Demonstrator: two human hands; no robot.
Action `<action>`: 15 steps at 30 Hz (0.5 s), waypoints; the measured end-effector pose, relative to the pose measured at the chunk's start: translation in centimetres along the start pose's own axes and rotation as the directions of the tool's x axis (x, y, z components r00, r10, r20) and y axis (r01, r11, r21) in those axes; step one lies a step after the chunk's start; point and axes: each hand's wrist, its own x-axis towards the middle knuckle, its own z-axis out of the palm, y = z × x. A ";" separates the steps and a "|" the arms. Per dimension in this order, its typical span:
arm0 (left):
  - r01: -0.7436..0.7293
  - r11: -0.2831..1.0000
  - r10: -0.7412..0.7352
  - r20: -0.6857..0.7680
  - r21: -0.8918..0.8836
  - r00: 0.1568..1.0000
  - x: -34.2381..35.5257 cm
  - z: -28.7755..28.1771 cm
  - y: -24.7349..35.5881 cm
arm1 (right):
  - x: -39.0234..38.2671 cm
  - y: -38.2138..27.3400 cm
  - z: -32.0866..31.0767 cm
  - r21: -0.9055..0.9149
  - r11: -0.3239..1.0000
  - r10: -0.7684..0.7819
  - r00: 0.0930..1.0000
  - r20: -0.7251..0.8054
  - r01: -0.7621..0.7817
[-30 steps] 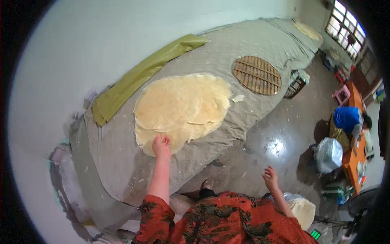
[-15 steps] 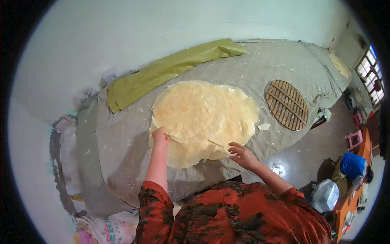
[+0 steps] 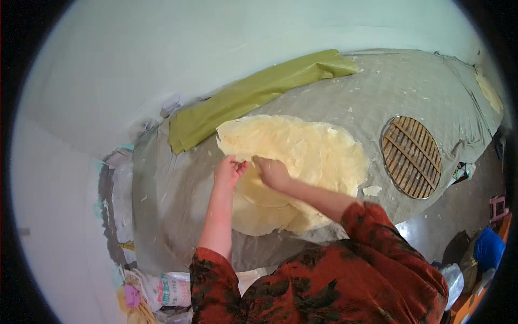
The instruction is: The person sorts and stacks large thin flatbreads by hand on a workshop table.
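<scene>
Since the earlier frame I see my right hand [image 3: 272, 171] join my left hand [image 3: 229, 170], both pinching the pale yellow stack of thin round dough sheets [image 3: 307, 156], fingertips hidden underneath its edge.

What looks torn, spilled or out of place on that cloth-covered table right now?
A pale torn scrap lies loose on the grey cloth, just off the stack of thin round sheets. Smaller crumbs dot the cloth. Both hands, left and right, pinch the top sheet's edge.

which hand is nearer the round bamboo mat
Right. The right hand lies on the flatbread stack, on the side toward the bamboo mat; the left hand is at the stack's far edge, farther from the mat.
</scene>
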 end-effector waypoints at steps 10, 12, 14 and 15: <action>0.098 0.990 -0.080 -0.161 0.106 0.984 -3.8 -9.1 -9.7 | 7.9 -2.9 -10.8 -0.431 0.811 -0.484 0.868 -0.111 0.397; 0.128 0.989 -0.119 -0.115 0.072 0.986 -3.8 -9.5 -11.1 | 3.8 -0.6 -5.4 -0.386 0.859 -0.358 0.933 0.017 0.337; 0.013 0.988 -0.012 -0.006 0.154 1.000 -3.7 -8.8 -11.4 | -0.8 2.0 -0.4 -0.395 0.894 -0.154 0.974 0.168 0.209; 0.009 0.990 -0.009 0.002 0.141 1.000 -3.9 -8.1 -11.5 | -3.0 3.1 1.8 -0.390 0.903 -0.103 0.973 0.208 0.179</action>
